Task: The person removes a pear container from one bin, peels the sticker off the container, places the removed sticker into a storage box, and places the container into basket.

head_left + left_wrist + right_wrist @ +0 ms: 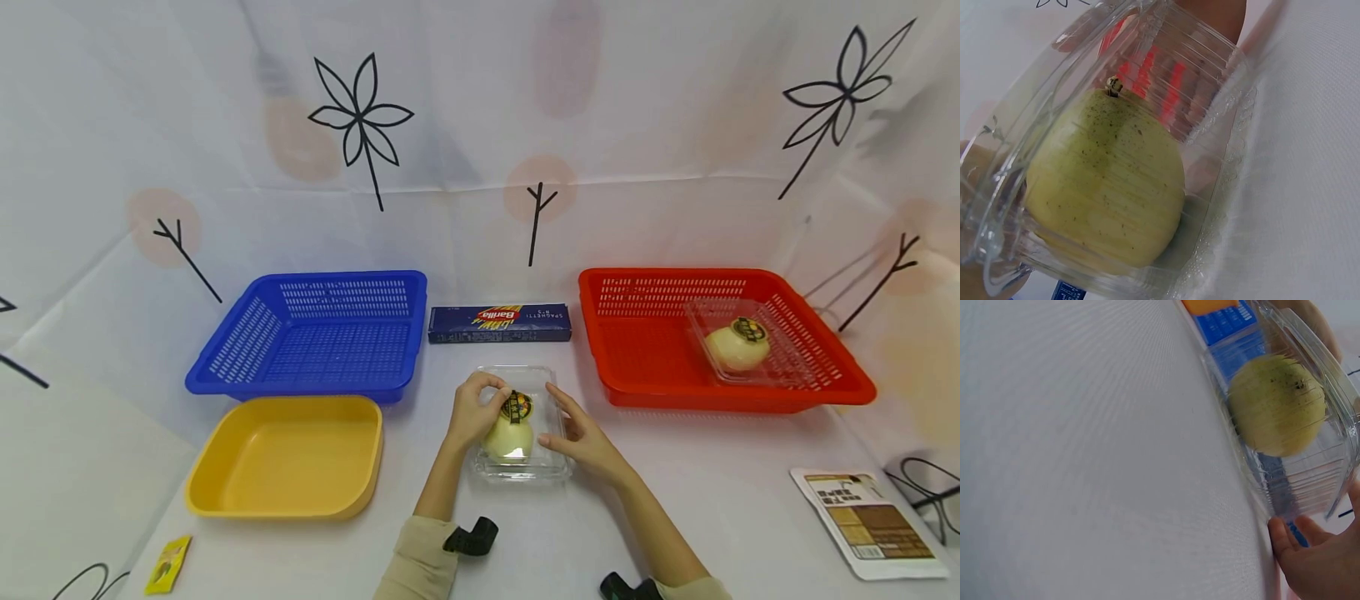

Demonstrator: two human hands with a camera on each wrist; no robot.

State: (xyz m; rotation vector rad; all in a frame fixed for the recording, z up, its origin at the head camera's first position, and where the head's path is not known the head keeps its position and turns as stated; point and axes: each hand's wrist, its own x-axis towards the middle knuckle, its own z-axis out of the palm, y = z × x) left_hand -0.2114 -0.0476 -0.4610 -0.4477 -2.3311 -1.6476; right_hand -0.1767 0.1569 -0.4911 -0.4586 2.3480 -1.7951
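Note:
A clear plastic clamshell container (pixel 536 472) lies on the white tabletop in front of me. Inside is a pale yellow-green pear (pixel 1107 187) with a short stem and dark specks. A round black label (pixel 516 407) shows over the fruit. My left hand (pixel 475 414) reaches over the container's left side, thumb and index finger together at the label's edge, apparently pinching it. Beside the container's right side is my right hand (pixel 587 443), thumb and index finger extended to it. In the right wrist view its fingertips (pixel 1280 540) touch the container's side.
Behind the container lies a blue spaghetti box (pixel 499 323). A blue basket (pixel 315 387) and yellow tray (pixel 285 510) stand left. At right, a red basket (pixel 637 354) holds another packed, labelled fruit (pixel 735 350). A pouch (pixel 870 525) and yellow sachet (pixel 168 565) lie near the front.

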